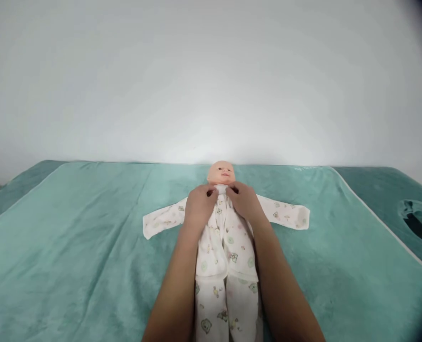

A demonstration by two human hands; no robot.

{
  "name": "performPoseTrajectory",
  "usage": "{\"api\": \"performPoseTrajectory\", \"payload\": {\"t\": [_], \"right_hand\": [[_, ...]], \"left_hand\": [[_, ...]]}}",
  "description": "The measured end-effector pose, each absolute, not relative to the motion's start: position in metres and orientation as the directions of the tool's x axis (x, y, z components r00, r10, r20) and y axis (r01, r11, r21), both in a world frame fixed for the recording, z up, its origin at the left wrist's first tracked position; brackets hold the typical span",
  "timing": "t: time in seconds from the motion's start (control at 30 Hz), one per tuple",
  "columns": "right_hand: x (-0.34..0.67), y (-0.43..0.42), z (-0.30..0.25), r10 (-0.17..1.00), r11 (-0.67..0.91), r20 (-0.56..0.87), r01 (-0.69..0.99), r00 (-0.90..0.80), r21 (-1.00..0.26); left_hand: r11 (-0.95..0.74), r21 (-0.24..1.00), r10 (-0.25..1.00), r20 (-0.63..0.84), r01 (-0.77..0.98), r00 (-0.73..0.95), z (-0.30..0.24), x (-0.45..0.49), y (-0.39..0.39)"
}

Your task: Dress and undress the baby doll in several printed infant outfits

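Note:
A baby doll [221,172] lies on its back, head toward the wall. It wears a white baby jacket [240,242] printed with small animals, its sleeves spread out to both sides. White trousers [211,308] with a similar print cover the legs. At the neck, my left hand [201,202] pinches the left side of the jacket's collar. My right hand [243,198] pinches the collar's other side, close under the doll's chin. Below the chest the jacket's front edges hang slightly apart. The doll's hands do not show at the sleeve ends.
A green cloth [90,228] with pale edging covers the table under the doll. Behind it rises a plain white wall [211,80]. On the darker green cover at the right lies a clear plastic item with a black strip [421,228], partly cut off.

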State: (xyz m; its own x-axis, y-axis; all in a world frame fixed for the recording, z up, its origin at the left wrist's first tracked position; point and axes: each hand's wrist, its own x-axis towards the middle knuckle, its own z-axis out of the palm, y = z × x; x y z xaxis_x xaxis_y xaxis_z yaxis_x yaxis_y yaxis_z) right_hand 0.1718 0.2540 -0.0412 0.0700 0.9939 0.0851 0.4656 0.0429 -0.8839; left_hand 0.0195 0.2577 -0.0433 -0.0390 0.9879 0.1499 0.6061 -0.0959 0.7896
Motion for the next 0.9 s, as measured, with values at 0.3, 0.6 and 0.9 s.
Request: {"api": "performPoseTrajectory", "payload": {"t": [0.3,0.6,0.9], "right_hand": [[0.16,0.257,-0.047,0.998,0.014,0.018,0.06,0.062,-0.998],[0.163,0.257,-0.055,0.993,-0.073,-0.104,-0.404,0.056,-0.912],[0.166,0.259,-0.057,0.998,-0.053,-0.064,-0.331,0.023,-0.942]], "left_hand": [[-0.074,0.988,0.995,0.083,0.137,-0.063,-0.039,0.026,0.254],[-0.116,0.982,0.993,0.114,0.15,0.022,-0.037,0.029,0.255],[0.005,0.998,1.0,-0.006,-0.062,-0.02,-0.042,0.029,0.256]]}}
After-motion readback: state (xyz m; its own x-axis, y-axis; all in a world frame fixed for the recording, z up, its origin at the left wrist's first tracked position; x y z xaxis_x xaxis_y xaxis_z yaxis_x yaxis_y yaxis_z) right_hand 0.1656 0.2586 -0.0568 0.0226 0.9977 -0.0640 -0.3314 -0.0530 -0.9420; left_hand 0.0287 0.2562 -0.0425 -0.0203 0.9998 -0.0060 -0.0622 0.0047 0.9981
